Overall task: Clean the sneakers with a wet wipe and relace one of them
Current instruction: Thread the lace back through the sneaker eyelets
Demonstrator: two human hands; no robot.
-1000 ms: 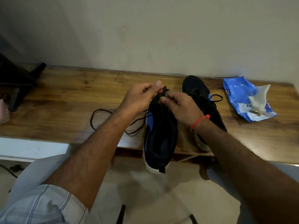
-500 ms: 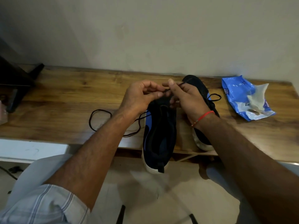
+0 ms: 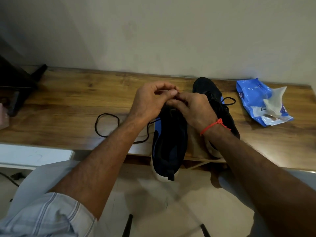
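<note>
A wooden desk runs beneath both hands, with a blue wet-wipe pack lying well to the right of the right hand. Directly under the hands sits a black-and-blue sneaker, heel overhanging the near edge, its laced partner just behind the right wrist. The left hand and right hand meet fingertip to fingertip, curled and pinching the black shoelace, which loops out left of the left wrist.

A home room: wooden desk against plain wall, tiled floor
</note>
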